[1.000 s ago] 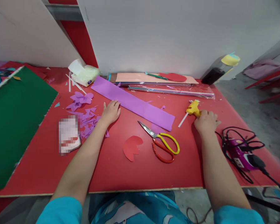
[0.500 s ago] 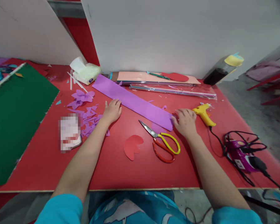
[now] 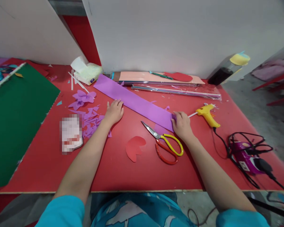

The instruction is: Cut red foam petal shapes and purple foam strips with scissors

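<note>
A long purple strip (image 3: 139,102), which looks like craft foam or paper, lies slantwise on the red table. My left hand (image 3: 114,112) is open, fingers stretched, with its fingertips at the strip's near edge. At the strip's right end, my right hand (image 3: 181,125) is closed, its fingers curled on the end; the thumb is partly hidden. Scissors (image 3: 162,137) with one yellow and one red handle lie just below that end, blades slightly apart. A red notched paper piece (image 3: 134,147) rests left of the scissors.
Purple scraps (image 3: 91,121) and purple flower cut-outs (image 3: 82,98) lie left, near a tissue pack (image 3: 91,74). A green board (image 3: 21,123) covers the left side. At right are a yellow glue gun (image 3: 207,114), a purple power box with cables (image 3: 247,159) and a bottle (image 3: 227,70).
My right hand has moved slightly left, away from the glue gun, and its spread fingers have closed on the strip's right end. My left hand and the strip look almost unmoved.
</note>
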### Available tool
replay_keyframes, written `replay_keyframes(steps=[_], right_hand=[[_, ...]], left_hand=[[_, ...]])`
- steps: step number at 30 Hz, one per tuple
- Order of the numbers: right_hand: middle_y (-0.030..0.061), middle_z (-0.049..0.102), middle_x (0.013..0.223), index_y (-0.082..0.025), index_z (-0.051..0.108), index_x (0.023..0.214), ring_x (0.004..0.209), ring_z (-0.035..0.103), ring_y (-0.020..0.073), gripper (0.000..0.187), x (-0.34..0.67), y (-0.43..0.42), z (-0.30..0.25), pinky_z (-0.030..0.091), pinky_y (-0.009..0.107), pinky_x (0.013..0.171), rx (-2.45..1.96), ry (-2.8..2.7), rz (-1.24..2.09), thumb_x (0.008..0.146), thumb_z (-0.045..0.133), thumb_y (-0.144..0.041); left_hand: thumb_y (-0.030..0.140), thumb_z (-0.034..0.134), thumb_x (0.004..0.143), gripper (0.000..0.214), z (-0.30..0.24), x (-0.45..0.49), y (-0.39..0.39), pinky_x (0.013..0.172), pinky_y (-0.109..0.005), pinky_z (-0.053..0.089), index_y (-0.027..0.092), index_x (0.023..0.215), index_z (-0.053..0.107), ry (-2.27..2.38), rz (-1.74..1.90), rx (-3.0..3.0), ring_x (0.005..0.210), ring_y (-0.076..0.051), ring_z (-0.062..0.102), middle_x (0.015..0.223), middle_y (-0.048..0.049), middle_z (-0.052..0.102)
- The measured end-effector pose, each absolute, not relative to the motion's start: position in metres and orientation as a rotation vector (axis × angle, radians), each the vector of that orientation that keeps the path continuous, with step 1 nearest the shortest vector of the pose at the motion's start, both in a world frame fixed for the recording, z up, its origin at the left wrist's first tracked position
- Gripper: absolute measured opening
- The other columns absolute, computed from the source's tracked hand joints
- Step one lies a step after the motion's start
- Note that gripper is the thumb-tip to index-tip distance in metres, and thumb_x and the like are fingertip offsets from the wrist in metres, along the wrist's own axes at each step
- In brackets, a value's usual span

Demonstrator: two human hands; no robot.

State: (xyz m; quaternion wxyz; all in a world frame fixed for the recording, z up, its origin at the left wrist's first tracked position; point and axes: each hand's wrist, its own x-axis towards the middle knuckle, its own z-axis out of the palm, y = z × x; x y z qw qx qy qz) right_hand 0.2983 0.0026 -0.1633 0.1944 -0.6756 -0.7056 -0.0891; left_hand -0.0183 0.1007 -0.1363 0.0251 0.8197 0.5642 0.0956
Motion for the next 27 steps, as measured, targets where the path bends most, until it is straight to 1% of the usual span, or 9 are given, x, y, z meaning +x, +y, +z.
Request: replay_keyframes(steps=[2,4,9,13,16,21,27], right_hand=[[0.0184,0.055,0.105,-0.008,0.052,0.115,0.094,0.047,0.0293,0.035,0.2965,0.0021,-0.1624,0.039,0.042,0.079,-1.938,-2.013,-0.262,0.085,0.04,-0.022],[0.0182,0.055,0.103,-0.009,0.053,0.114,0.091,0.046,0.0298,0.035,0.2951,0.0014,-0.1601,0.039,0.043,0.076,-1.981,-2.054,-0.267,0.086,0.039,-0.022],[0.0159,0.056,0.094,-0.012,0.061,0.101,0.088,0.045,0.0293,0.029,0.2941,0.0011,-0.1577,0.038,0.043,0.074,-1.951,-2.085,-0.299,0.085,0.038,-0.021],[0.0129,0.059,0.089,-0.015,0.06,0.094,0.087,0.048,0.027,0.024,0.2958,0.0024,-0.1604,0.039,0.04,0.077,-1.822,-2.045,-0.24,0.085,0.039,-0.019],[0.0128,0.061,0.088,-0.014,0.058,0.096,0.085,0.05,0.0253,0.024,0.296,0.0033,-0.162,0.04,0.038,0.077,-1.737,-1.992,-0.159,0.084,0.037,-0.016],[0.015,0.058,0.094,-0.013,0.054,0.106,0.089,0.05,0.0269,0.029,0.2929,0.0027,-0.1637,0.04,0.041,0.078,-1.737,-1.912,-0.139,0.08,0.04,-0.015],[0.0175,0.055,0.099,-0.01,0.058,0.105,0.089,0.046,0.0291,0.031,0.291,0.0026,-0.1642,0.039,0.042,0.076,-1.932,-1.918,-0.257,0.084,0.042,-0.026]], left_hand=[[0.022,0.03,0.087,0.042,-0.1364,-0.0182,0.1008,0.106,-0.057,0.021,0.015,0.126,0.044,1.749,0.295,2.528,0.13,-0.026,0.032,0.138,-0.0125,0.041],[0.022,0.031,0.087,0.042,-0.1362,-0.018,0.1008,0.107,-0.057,0.02,0.016,0.126,0.044,1.753,0.289,2.518,0.13,-0.025,0.032,0.138,-0.0119,0.04],[0.022,0.03,0.087,0.042,-0.1361,-0.018,0.1007,0.107,-0.056,0.02,0.016,0.126,0.044,1.756,0.289,2.513,0.131,-0.025,0.031,0.138,-0.0109,0.04],[0.022,0.03,0.087,0.042,-0.1368,-0.0184,0.1009,0.107,-0.057,0.02,0.016,0.126,0.044,1.749,0.298,2.513,0.131,-0.025,0.03,0.138,-0.0111,0.04],[0.022,0.03,0.087,0.042,-0.1376,-0.0186,0.101,0.107,-0.057,0.02,0.016,0.126,0.044,1.748,0.303,2.515,0.13,-0.025,0.031,0.138,-0.0113,0.04],[0.023,0.03,0.087,0.041,-0.1382,-0.0187,0.1011,0.107,-0.057,0.02,0.015,0.126,0.043,1.743,0.31,2.521,0.13,-0.025,0.031,0.138,-0.0112,0.04],[0.022,0.03,0.087,0.042,-0.1385,-0.0184,0.1012,0.107,-0.057,0.021,0.015,0.126,0.044,1.747,0.315,2.518,0.13,-0.026,0.031,0.138,-0.0112,0.04]])
